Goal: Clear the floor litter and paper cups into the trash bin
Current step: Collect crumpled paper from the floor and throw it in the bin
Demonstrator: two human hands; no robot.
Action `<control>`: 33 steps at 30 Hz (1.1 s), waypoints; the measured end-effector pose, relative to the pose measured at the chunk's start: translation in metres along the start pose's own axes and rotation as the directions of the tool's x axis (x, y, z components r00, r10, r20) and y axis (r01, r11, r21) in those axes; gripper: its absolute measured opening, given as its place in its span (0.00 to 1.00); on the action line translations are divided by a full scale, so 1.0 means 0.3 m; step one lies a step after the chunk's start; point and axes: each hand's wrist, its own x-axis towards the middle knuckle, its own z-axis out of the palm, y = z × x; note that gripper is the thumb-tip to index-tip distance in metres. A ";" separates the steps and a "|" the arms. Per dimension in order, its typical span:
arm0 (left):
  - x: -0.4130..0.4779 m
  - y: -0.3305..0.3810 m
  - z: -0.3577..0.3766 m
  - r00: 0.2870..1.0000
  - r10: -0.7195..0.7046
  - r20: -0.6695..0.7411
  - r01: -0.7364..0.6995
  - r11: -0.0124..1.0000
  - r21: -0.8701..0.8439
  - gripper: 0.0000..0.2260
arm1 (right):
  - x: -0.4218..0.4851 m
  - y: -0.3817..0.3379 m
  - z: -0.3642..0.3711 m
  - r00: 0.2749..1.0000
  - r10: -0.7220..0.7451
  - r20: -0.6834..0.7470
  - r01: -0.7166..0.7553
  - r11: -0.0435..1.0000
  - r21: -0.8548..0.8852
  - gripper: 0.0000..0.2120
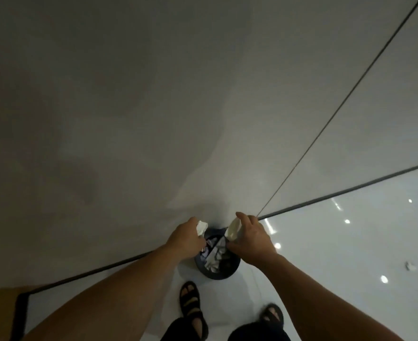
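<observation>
Your left grip (186,236) clasps a crumpled white paper scrap (201,227) and your right grip (252,238) a white paper cup (233,231) above the round black trash bin (217,275), ready for dropping.

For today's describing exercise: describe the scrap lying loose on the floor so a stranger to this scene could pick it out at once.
Start at the glossy white floor below the wall's dark skirting. From the black bin, look far right, near the picture's edge, to the scrap. Unlike the round bright light spots around it, it is dull, grey and crumpled.
</observation>
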 end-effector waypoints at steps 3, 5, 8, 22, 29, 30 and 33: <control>0.156 -0.057 0.113 0.995 0.001 0.099 -0.011 0.995 0.098 0.16 | 0.103 0.111 0.157 0.997 0.078 0.017 -0.079 0.995 0.067 0.43; 0.260 -0.107 0.229 0.983 -0.004 0.185 -0.024 0.989 0.147 0.16 | 0.191 0.203 0.286 0.992 0.126 0.022 -0.127 0.987 0.102 0.43; 0.431 -0.197 0.421 0.968 -0.008 0.252 -0.044 0.978 0.202 0.12 | 0.320 0.348 0.507 0.983 0.176 0.052 -0.181 0.975 0.130 0.42; 0.812 -0.406 0.789 0.967 -0.144 0.209 0.064 0.936 0.346 0.29 | 0.472 0.682 0.963 0.962 0.264 0.073 -0.273 0.944 0.183 0.45; 0.654 -0.050 0.651 0.973 0.022 0.229 -0.114 0.911 0.397 0.32 | 0.306 0.653 0.628 0.957 0.291 -0.018 -0.277 0.927 0.254 0.44; 0.624 0.019 0.627 0.970 0.059 0.234 -0.152 0.903 0.401 0.32 | 0.276 0.644 0.567 0.953 0.302 -0.040 -0.282 0.924 0.258 0.44; 0.512 0.215 0.556 0.947 0.183 0.263 -0.281 0.869 0.408 0.32 | 0.159 0.620 0.387 0.936 0.332 -0.117 -0.296 0.923 0.247 0.44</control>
